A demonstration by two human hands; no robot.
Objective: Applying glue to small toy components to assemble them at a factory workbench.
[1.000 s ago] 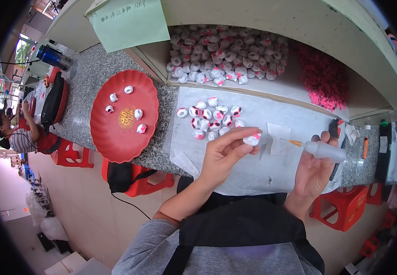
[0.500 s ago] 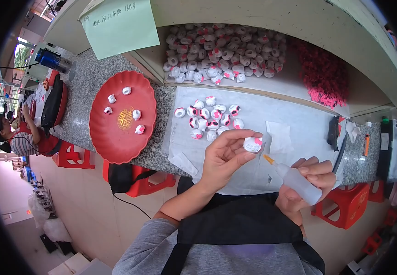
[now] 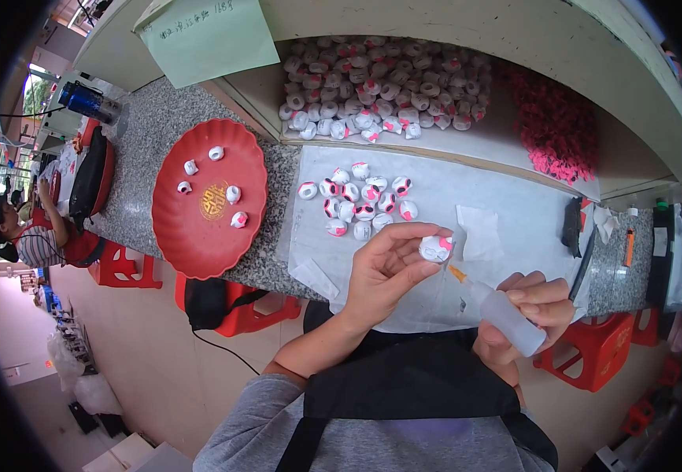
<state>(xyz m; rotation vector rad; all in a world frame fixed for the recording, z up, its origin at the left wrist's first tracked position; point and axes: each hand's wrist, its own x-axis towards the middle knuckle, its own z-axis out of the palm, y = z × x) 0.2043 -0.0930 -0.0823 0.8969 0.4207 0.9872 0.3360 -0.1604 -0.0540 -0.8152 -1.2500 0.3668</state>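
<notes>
Between thumb and fingers, my left hand (image 3: 388, 271) pinches a small white figurine head (image 3: 436, 248) with a pink patch. My right hand (image 3: 531, 308) is wrapped round a translucent squeeze bottle (image 3: 511, 322). Its orange nozzle tip (image 3: 457, 273) points up and left, close below the head; I cannot tell whether they touch. Beyond my left hand, several similar white heads (image 3: 364, 212), with pink or dark markings, lie in a cluster on a white sheet (image 3: 427, 295). A red scalloped plate (image 3: 175, 244) on the left holds several more small white pieces (image 3: 234, 193).
An open shelf holds a large heap of white heads (image 3: 388, 86) and a pile of pink pieces (image 3: 553, 126). Paper tissue (image 3: 478, 233) lies on the sheet. Red stools (image 3: 596, 354) stand below the table. Another person (image 3: 30, 232) sits at the far left.
The nozzle tip and bottle have shifted slightly left, nearer the head. My left hand keeps its hold almost unmoved. The whole view has shifted a little.
</notes>
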